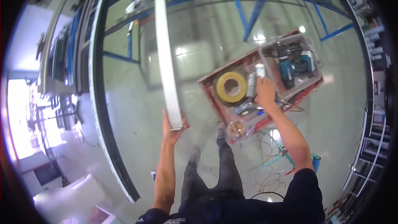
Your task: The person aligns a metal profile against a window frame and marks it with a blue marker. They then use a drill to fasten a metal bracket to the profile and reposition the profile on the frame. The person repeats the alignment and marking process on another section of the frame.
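A long silvery-white metal profile runs away from me, its near end cut square. My left hand is closed around that near end, the thumb on its left side and the fingers on its right. To the right stands a red tool tray. My right hand reaches into it, fingers curled at the lower end of a small white bottle. Beside that hand are a roll of yellow tape and a clear plastic bin holding a teal-and-black cordless drill.
A clear round tub sits at the tray's near corner. Blue-legged trestles stand ahead. A dark long rail crosses on my left. A loose hose and a teal tool frame lie on the floor at my right.
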The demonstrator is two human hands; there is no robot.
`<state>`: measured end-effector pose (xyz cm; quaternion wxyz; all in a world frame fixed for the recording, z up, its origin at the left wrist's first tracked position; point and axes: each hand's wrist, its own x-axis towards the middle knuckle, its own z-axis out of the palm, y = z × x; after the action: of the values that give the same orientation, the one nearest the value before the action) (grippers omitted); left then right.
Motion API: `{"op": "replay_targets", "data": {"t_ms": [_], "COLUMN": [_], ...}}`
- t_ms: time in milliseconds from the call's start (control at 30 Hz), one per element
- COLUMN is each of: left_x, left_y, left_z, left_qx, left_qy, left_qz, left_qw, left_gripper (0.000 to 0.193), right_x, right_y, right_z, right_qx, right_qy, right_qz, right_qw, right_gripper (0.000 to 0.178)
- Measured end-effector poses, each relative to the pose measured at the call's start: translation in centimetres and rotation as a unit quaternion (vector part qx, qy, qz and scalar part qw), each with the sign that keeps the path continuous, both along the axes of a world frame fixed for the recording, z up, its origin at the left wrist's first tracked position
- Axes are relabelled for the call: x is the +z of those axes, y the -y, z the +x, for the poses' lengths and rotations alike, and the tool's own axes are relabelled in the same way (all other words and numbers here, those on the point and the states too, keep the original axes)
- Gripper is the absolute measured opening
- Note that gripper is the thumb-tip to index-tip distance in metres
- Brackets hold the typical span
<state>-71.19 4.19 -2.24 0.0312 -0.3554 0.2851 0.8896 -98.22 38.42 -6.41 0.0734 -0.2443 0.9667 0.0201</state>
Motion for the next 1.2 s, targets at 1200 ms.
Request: {"op": "replay_targets", "data": {"t_ms": [1200], "left_x": [2.2], "left_y": [10.0], "left_z": [-5.0], "left_qx": [-0.535], "left_qy": [-0.594], "left_qz": [-0.601], "left_qw": [0.008], "left_gripper": [0.073], "right_x": [-3.4], "right_y": [18.1], "right_z": [48.7], "right_qx": [-0.136], "right_qy": [0.125], "right_qz": [-0.651], "right_qw": [0.736], "right_gripper": [0.035]}}
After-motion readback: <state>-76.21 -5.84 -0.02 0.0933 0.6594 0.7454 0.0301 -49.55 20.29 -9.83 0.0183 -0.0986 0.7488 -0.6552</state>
